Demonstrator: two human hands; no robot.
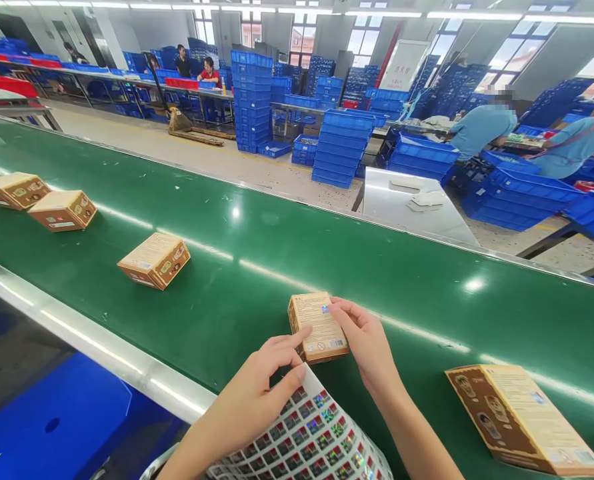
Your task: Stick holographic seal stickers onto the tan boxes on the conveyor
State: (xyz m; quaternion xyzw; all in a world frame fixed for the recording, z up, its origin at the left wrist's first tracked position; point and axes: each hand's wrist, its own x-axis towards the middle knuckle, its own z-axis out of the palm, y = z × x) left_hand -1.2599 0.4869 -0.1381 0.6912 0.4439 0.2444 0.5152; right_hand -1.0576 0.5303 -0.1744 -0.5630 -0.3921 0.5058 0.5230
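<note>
A small brown and cream cardboard box (319, 327) lies on the green conveyor belt (257, 227), printed side up. My right hand (367, 333) is closed at its right edge, the thumb pressing beside a small shiny hologram sticker (325, 309) on the top face. Pinched between the thumb and fingers of my left hand (261, 387) is a curved sheet of hologram stickers (311, 433), which hangs towards me. The left index fingertip rests on the box's top. A second box (531, 420), at the lower right, bears a similar shiny sticker.
Several more boxes, one of them a nearer box (155, 260), sit on the belt to the left. A metal rail (101, 357) edges the near side, with a blue plastic bin (51, 413) below. Across the belt are stacked blue crates (341, 147), a metal table (411, 200) and people at benches.
</note>
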